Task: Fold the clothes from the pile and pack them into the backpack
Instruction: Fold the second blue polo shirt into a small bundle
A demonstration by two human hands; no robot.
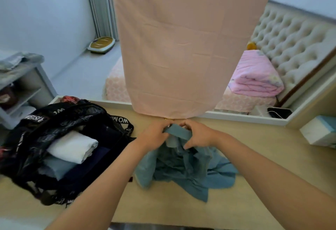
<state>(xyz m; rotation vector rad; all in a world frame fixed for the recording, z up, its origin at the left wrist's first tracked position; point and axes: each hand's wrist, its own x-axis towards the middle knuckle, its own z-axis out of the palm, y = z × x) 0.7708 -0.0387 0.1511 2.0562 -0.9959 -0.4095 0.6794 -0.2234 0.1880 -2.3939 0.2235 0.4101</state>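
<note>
Both the left hand (154, 135) and right hand (197, 135) are gripping a blue denim shirt (183, 168) beside the open black backpack (60, 149).

From where I stand, the only lettering in the room is on the black fabric backpack (16, 149) lying open at the left of the tabletop; a small black patch (33, 118) near its upper edge carries white capitals reading "WEISI", followed by a character or two I cannot make out; a black webbing strap (125, 122) trailing off its right side shows white capitals "WOM", the rest curling out of sight; a second stretch of webbing (61, 110) across the top shows "WO"; the faint grey emblems printed over the fabric are too blurred to read
</note>
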